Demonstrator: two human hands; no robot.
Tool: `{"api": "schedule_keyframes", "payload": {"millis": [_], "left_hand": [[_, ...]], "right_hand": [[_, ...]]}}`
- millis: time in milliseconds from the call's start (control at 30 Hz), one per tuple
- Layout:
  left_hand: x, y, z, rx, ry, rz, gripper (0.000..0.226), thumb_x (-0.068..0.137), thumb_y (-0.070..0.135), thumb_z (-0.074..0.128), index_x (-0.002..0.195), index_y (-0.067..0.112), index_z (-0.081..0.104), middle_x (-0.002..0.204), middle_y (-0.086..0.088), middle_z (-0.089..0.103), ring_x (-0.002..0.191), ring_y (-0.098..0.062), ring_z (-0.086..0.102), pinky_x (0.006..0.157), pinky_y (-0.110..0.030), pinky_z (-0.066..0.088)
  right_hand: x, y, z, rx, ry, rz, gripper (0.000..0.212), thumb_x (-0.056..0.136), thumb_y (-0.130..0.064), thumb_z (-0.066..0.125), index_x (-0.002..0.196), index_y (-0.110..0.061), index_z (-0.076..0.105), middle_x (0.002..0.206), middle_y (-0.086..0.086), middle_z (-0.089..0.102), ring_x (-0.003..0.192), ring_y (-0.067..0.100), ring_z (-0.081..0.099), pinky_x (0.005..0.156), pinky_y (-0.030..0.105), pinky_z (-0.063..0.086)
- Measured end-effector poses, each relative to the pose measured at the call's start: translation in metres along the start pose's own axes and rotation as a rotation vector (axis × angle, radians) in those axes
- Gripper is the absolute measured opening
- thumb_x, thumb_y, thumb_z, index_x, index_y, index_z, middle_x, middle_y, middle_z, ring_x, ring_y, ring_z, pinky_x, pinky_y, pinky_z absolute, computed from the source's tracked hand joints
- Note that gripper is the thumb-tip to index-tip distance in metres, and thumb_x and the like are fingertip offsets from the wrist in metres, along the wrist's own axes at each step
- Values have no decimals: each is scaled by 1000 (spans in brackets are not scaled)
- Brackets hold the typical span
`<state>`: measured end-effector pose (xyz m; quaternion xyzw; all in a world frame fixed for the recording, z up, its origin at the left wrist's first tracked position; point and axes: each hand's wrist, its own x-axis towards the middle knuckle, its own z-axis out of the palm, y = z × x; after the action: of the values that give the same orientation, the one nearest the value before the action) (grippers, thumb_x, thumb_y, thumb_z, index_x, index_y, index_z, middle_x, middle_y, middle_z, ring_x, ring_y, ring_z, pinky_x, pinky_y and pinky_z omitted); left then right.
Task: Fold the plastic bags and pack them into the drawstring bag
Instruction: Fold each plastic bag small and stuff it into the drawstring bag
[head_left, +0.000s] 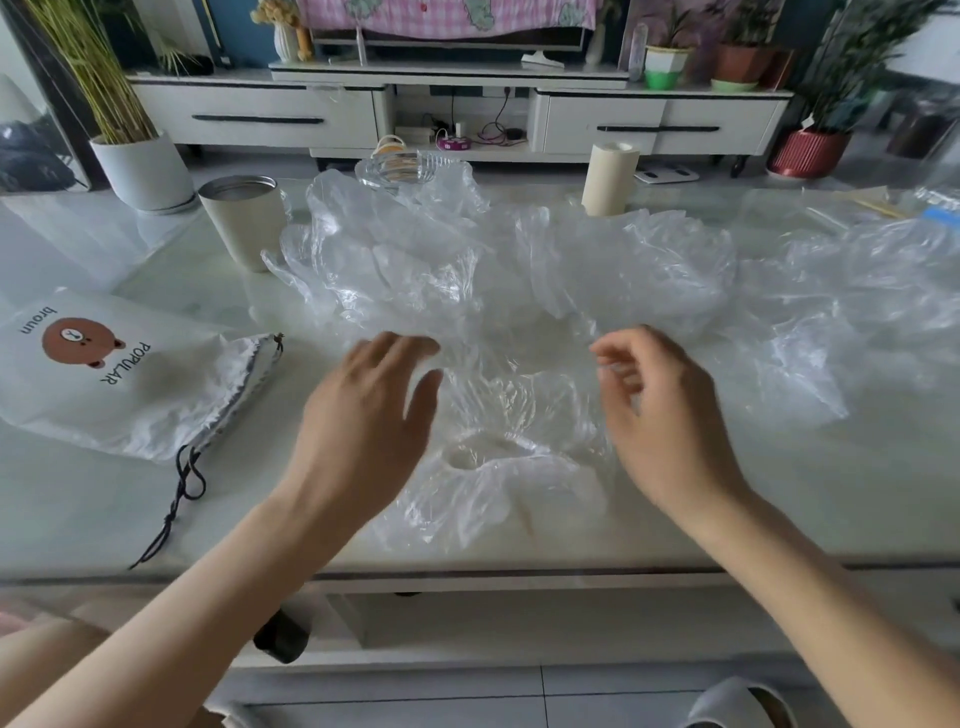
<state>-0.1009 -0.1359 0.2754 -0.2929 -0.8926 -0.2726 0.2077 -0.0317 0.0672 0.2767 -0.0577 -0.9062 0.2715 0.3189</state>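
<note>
- Right of the drawstring bag (119, 384), on the table (779, 493): clear plastic bags (493, 291), crumpled, unfolded.
- Left hand (369, 421) just right of the drawstring bag, fingers straight and spread over the nearest plastic.
- Right hand (670, 421) farther right, fingers loosely curled; cannot tell if they pinch the film.
- Cup (244, 223) behind the drawstring bag.

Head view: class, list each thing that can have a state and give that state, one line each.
plastic bags: crumpled, unfolded, on the table.
drawstring bag: lying flat, mouth gathered.
left hand: open, fingers spread over the plastic bags.
right hand: fingers curled; grip unclear.
cup: upright, lidless.
paper roll: upright.
cabinet drawers: shut.
</note>
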Motion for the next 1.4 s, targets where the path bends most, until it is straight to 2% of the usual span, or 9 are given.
{"api": "schedule_keyframes", "payload": {"millis": [133,234,434,734,868,968,1068,1168,1401], "left_hand": [[-14,0,34,-67,-355,95,59,93,45,19,139,17,44,147,-2,39,141,-19,25,114,-30,13],[-25,-21,43,111,-493,126,89,77,76,-6,150,27,9,156,3,-3,143,-16,-14,114,-34,-15],[-34,-45,29,95,-512,141,88,78,80,9,150,28,13,157,4,0,144,-8,-7,118,-31,-7],[-39,-32,7,-169,-297,257,49,95,51,35,123,18,58,130,5,56,124,-8,46,103,-25,34],[-43,-32,-1,-254,-368,257,49,93,60,35,118,25,58,116,14,59,109,-1,53,92,-18,40],[-46,-41,-2,-337,-416,226,68,82,71,46,132,26,46,130,15,47,118,1,47,98,-17,39],[-46,-47,0,-359,-394,171,77,71,71,60,133,31,40,129,20,43,112,5,50,93,-12,42],[-42,-45,8,-237,-177,149,36,84,50,54,109,24,55,98,14,57,81,7,52,72,-2,38],[-40,-35,4,-257,-53,-240,41,91,46,53,62,18,55,54,17,59,45,-12,50,47,-24,38]], "right_hand": [[-6,-21,37,95,-353,-86,29,96,-6,45,122,-9,57,129,5,56,120,14,50,96,4,26],[-10,-9,54,-95,-582,-180,54,99,-38,34,148,-20,21,158,1,12,145,14,4,115,21,-3],[-13,25,37,-377,-856,-257,73,77,-71,1,141,-41,-16,152,-10,-27,137,6,-30,113,31,-19],[-31,-13,-3,75,-745,-143,66,73,-71,44,128,-36,34,137,-30,15,123,-22,15,95,-6,7],[-47,-1,15,-65,-614,-315,31,91,-37,47,112,-16,55,139,-5,42,123,7,41,100,3,17],[-38,7,18,200,-514,-50,12,94,-14,53,91,-12,64,107,-5,67,100,5,59,90,19,43],[-24,7,22,393,-385,189,12,91,-15,57,83,-11,65,81,-3,70,79,5,64,73,17,46],[-14,6,30,471,-219,345,13,92,-12,56,82,-9,63,72,-3,70,71,4,66,67,14,45],[-20,-4,36,205,-177,276,27,93,-29,55,76,-8,54,53,-1,51,54,22,48,54,35,34]]}}
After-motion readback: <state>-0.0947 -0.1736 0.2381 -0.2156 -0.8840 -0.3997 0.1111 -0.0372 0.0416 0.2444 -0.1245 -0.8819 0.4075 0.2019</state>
